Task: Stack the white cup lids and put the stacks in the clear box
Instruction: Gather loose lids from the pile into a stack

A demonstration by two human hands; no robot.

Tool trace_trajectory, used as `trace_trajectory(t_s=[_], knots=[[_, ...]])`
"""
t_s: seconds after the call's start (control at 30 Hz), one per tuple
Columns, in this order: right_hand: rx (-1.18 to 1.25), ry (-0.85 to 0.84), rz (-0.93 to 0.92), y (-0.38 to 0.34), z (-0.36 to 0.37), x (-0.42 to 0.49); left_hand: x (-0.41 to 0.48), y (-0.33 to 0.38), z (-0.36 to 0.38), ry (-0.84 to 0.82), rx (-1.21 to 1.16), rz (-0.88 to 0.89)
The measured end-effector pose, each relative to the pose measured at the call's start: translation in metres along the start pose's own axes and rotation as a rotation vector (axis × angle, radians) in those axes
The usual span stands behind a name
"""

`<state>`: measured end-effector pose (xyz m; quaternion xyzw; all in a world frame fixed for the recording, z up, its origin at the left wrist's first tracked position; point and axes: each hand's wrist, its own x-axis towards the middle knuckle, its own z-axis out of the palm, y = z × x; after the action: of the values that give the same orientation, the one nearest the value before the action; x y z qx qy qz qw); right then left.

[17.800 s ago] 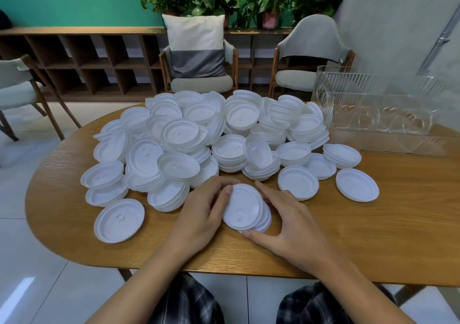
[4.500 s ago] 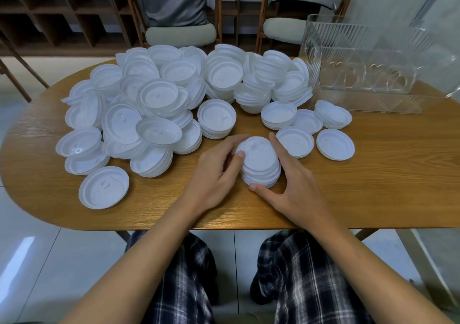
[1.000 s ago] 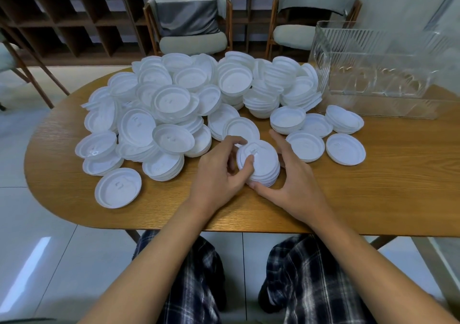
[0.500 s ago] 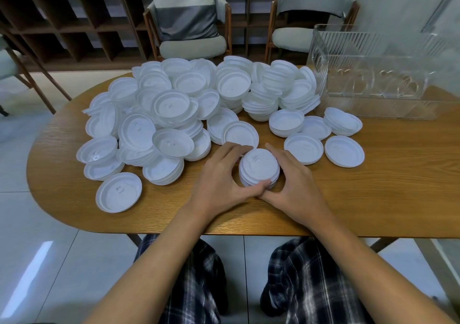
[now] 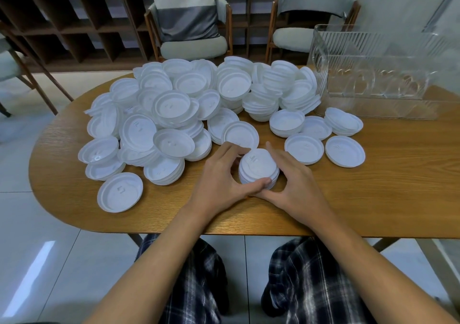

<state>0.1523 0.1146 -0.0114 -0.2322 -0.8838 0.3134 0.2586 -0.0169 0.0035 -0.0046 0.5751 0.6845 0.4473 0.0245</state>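
Stack (image 5: 258, 169): on the table (image 5: 373, 186), right between both hands.
Left hand (image 5: 219, 177): curled round its left side, thumb in front.
Right hand (image 5: 293, 184): curled round its right side.
Box (image 5: 373, 75): well away, up and to the right.
Nearer hand: the right one.

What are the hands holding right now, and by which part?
The left hand and right hand grip the stack of lids by its side edges, one hand on each side.
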Motion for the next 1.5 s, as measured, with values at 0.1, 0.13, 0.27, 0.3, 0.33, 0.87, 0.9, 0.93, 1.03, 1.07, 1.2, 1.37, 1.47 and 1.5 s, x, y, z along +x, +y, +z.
trace_trajectory(t_s=[0.1, 0.13, 0.27, 0.3, 0.33, 0.87, 0.9, 0.93, 1.03, 1.07, 1.2, 1.37, 1.47, 1.5], knots=[[-0.005, 0.002, 0.012, 0.001, 0.001, 0.001, 0.001, -0.002, 0.001, 0.000, 0.003, -0.003], [-0.010, 0.002, 0.016, 0.001, 0.001, 0.001, 0.001, -0.003, 0.001, -0.001, 0.008, 0.001], [-0.020, -0.004, 0.024, 0.001, 0.001, 0.000, 0.001, -0.006, 0.002, -0.004, 0.051, 0.001], [-0.017, -0.005, 0.028, 0.001, 0.001, 0.000, 0.001, -0.006, 0.001, 0.001, 0.059, -0.011], [-0.015, -0.005, 0.036, 0.000, 0.001, 0.000, 0.001, -0.004, 0.000, 0.009, 0.057, -0.028], [-0.059, 0.046, 0.088, 0.000, 0.002, -0.002, 0.004, -0.019, 0.010, 0.176, 0.393, 0.008], [-0.064, 0.044, 0.085, 0.000, 0.002, -0.002, 0.003, -0.019, 0.010, 0.172, 0.386, 0.004], [-0.066, 0.045, 0.080, 0.000, 0.002, -0.002, 0.004, -0.019, 0.011, 0.171, 0.379, -0.001], [-0.059, 0.050, 0.066, -0.001, 0.002, -0.002, 0.005, -0.015, 0.009, 0.183, 0.367, -0.002], [-0.061, 0.048, 0.060, -0.001, 0.002, -0.002, 0.005, -0.013, 0.008, 0.187, 0.367, 0.004], [-0.074, 0.048, 0.057, 0.000, 0.002, -0.001, 0.004, -0.009, 0.005, 0.222, 0.305, 0.017], [-0.054, 0.056, 0.062, 0.000, 0.003, -0.001, 0.002, -0.009, 0.005, 0.245, 0.268, 0.031], [-0.043, 0.053, 0.069, -0.002, 0.002, -0.002, 0.003, -0.009, 0.004, 0.272, 0.227, 0.049], [-0.044, 0.053, 0.070, -0.002, 0.002, -0.002, 0.003, -0.009, 0.004, 0.290, 0.212, 0.060]])
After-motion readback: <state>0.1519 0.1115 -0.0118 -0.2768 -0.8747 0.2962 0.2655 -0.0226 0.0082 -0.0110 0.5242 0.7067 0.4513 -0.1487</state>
